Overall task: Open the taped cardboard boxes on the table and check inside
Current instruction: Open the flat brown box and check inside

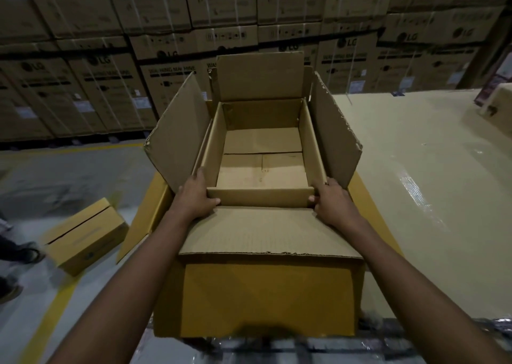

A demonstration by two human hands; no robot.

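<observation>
An opened cardboard box [266, 294] stands in front of me with all its flaps folded outward. Inside it sits a brown cardboard liner [261, 197] whose bottom is bare; nothing lies in it. My left hand [195, 196] grips the liner's near left corner, thumb on the near wall and fingers along the left side. At the near right corner my right hand [333, 201] grips the liner in the same way. Both forearms reach over the near flap.
A closed yellow cardboard box [83, 236] lies on the floor at the left, next to a person's shoes [25, 254]. The shiny beige table [432, 175] stretches right. Stacked large cartons [110, 86] form a wall behind. Another box [498, 106] sits far right.
</observation>
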